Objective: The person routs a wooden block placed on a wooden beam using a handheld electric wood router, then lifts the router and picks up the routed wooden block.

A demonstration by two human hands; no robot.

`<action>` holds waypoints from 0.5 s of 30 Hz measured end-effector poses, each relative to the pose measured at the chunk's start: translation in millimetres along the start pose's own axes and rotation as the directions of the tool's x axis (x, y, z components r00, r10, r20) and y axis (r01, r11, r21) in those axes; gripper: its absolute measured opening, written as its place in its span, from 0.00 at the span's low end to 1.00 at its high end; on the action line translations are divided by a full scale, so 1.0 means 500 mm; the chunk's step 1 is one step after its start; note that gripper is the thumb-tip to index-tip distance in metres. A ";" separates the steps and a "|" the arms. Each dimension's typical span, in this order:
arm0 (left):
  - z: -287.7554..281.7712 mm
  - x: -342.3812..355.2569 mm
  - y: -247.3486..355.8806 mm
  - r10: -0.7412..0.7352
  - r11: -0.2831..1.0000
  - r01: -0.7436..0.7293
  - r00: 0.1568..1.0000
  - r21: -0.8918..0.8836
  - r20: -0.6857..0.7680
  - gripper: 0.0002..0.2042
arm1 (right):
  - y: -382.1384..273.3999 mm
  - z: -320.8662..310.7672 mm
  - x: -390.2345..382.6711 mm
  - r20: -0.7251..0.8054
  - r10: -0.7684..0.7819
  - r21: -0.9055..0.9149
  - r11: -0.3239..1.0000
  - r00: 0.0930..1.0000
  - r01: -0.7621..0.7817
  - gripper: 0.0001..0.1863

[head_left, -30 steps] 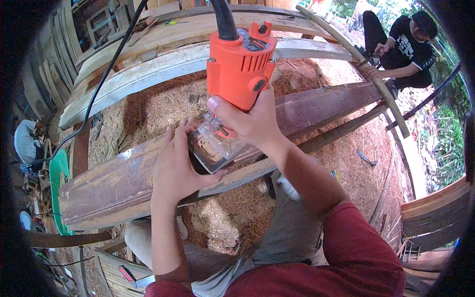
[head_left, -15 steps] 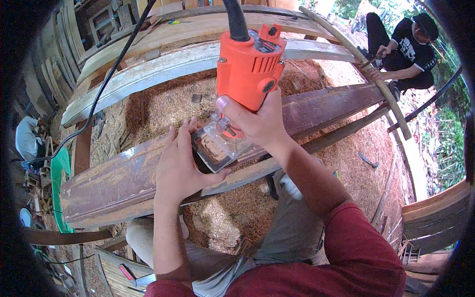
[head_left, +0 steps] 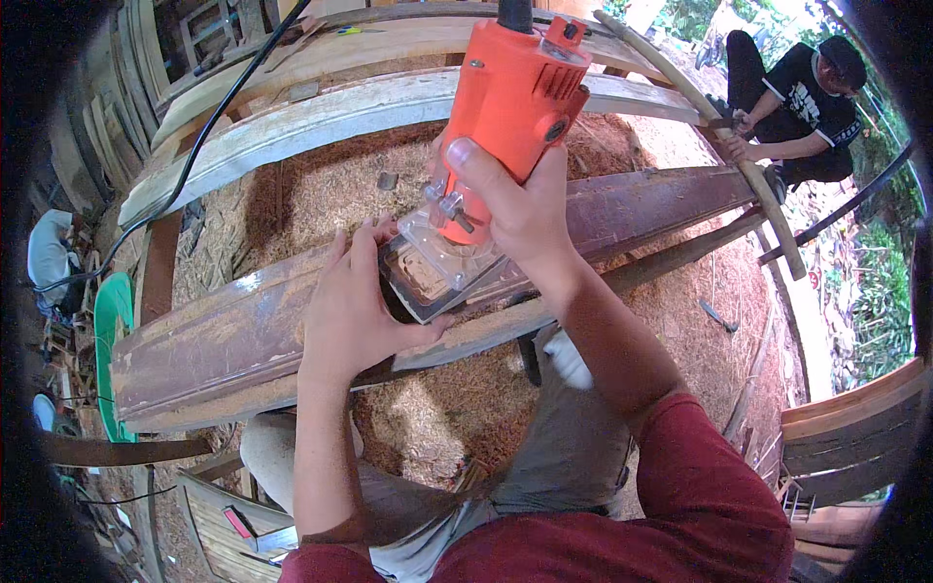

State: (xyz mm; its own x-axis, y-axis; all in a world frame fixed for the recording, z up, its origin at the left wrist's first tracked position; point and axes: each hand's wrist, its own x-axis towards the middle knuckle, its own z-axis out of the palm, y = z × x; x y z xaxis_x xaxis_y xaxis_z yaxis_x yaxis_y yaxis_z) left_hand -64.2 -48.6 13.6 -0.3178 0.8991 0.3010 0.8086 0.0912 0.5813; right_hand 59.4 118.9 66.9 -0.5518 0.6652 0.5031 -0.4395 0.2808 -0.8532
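Note:
My right hand [head_left: 520,209] is wrapped round an orange trim router [head_left: 520,107], its thumb across the front of the body. The router leans to the right over a long brown wooden beam [head_left: 224,340]. Under it is a clear plastic base [head_left: 428,238] with a metal wing screw, on a dark-rimmed rectangular plate [head_left: 420,309]. Pale wood with a cut shape shows through. My left hand [head_left: 340,316] braces the plate's left end, thumb along the near edge and fingers at the far edge. The cutter is hidden.
Pale planks [head_left: 311,131] lie beyond the beam, over wood shavings [head_left: 301,209]. A black cable [head_left: 209,131] hangs at the left near a green tub [head_left: 112,350]. At the far right another person [head_left: 802,107] crouches, hands on a long wooden pole [head_left: 719,121].
The router's top has swung to the right and tilted further, my right hand moving with it. My left hand stays at the plate. The whole view has shifted slightly.

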 end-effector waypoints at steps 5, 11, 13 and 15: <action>0.007 0.001 -0.002 0.033 0.999 -0.032 0.999 0.010 -0.030 0.54 | 0.013 0.000 0.002 -0.025 -0.081 -0.021 0.997 0.996 0.080 0.17; 0.006 -0.001 0.001 0.028 1.000 -0.028 0.999 0.009 -0.029 0.54 | 0.014 -0.001 0.000 0.008 -0.109 -0.163 0.981 0.994 0.109 0.22; 0.008 -0.002 -0.001 0.033 0.999 -0.032 0.999 0.014 -0.040 0.54 | 0.014 -0.001 0.000 0.008 -0.086 -0.164 0.983 0.996 0.086 0.24; 0.013 -0.003 -0.007 0.063 0.997 -0.060 0.996 0.050 -0.059 0.54 | 0.015 -0.001 0.000 0.001 -0.082 -0.175 0.981 0.997 0.081 0.24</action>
State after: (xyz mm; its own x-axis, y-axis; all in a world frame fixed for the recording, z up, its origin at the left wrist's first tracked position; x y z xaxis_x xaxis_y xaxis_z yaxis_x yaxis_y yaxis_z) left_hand -63.4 -47.3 6.5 -0.2948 0.8764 0.3808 0.8499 0.0584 0.5236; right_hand 56.7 121.3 60.4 -0.5146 0.6388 0.5719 -0.3519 0.4509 -0.8203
